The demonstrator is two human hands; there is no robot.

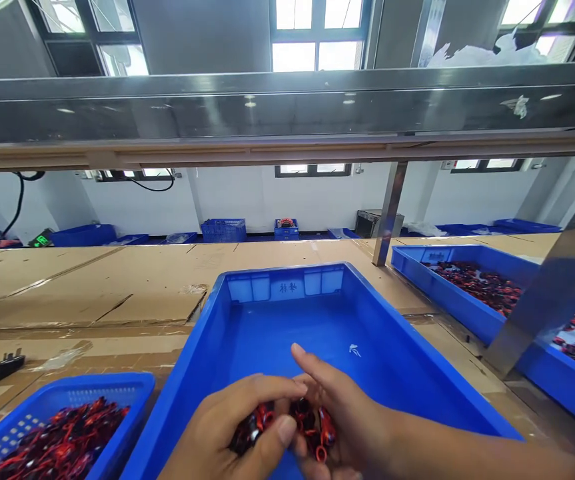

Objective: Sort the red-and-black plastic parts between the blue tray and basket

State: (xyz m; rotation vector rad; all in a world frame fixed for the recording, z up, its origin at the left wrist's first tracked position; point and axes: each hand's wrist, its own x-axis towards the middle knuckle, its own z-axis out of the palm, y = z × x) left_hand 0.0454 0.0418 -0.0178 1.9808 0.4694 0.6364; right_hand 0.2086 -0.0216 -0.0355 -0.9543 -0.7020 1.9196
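I have the left hand [212, 423] curled around some small red-and-black pieces [326, 427], its thumb bent inward, while the right hand [354, 407] cups more of them from the other side, thumb raised. The two hands meet over the near part of a large blue tray [287, 333]. To my left, a blue basket [122, 381] holds a heap of similar pieces on the cardboard-covered bench [117, 280]; to my right, a second blue tray [447, 303] of them sits partly behind a metal post [542, 300]
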